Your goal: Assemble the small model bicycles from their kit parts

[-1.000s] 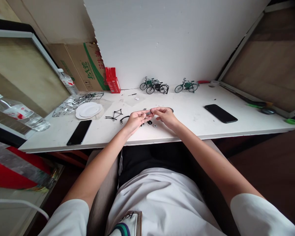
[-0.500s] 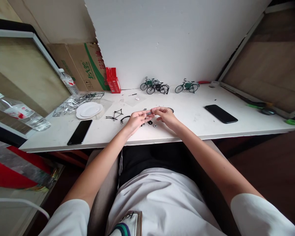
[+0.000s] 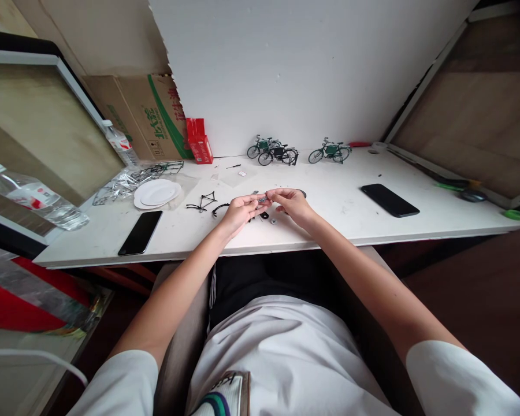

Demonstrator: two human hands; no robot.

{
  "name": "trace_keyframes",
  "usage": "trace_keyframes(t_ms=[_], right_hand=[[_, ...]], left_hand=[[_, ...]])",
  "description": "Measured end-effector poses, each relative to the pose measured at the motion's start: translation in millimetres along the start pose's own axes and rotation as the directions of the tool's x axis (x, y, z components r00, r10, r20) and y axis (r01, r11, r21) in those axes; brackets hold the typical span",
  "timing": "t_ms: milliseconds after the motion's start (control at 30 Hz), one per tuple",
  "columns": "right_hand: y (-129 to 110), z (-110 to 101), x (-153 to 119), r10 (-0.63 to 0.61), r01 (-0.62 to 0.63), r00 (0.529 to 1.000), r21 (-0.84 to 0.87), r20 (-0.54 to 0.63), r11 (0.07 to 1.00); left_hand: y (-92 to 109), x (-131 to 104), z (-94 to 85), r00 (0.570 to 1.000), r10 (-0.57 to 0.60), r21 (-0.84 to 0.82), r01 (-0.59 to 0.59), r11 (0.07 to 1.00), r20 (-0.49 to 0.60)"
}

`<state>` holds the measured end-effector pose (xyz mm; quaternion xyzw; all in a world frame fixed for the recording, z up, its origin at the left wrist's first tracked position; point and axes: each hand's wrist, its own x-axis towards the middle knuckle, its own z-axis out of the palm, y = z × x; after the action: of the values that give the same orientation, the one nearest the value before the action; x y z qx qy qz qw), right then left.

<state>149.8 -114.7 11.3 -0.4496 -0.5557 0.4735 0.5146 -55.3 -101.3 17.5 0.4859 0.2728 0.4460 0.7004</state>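
Near the middle of the table, my left hand [image 3: 241, 211] and my right hand [image 3: 291, 203] meet, fingertips pinched on a small grey part [image 3: 262, 200] between them. The part is too small to make out fully. Under and beside the hands lie small black parts [image 3: 264, 215] and a small silvery piece [image 3: 273, 221], partly hidden by the fingers. A curved black piece [image 3: 216, 209] lies left of my left hand, and a black miniature bicycle frame [image 3: 205, 201] is further left. Behind my right hand, the edge of a dark round part [image 3: 303, 193] shows.
Small model bicycles [image 3: 278, 155] stand at the back of the white table [image 3: 329, 228]. Phones lie at left [image 3: 140, 233] and right [image 3: 390, 200]. White discs [image 3: 158, 193], a red box [image 3: 200, 142] and water bottles [image 3: 43, 198] are at left.
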Motion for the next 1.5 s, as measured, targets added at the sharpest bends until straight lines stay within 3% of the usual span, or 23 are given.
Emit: trace_keyframes(t_ms=[1500], right_hand=[[-0.5, 2.2, 0.1, 0.022, -0.022, 1.000, 0.025, -0.019, 0.999]], left_hand=[[0.0, 0.1, 1.3, 1.000, -0.008, -0.034, 0.007, 0.999, -0.024]])
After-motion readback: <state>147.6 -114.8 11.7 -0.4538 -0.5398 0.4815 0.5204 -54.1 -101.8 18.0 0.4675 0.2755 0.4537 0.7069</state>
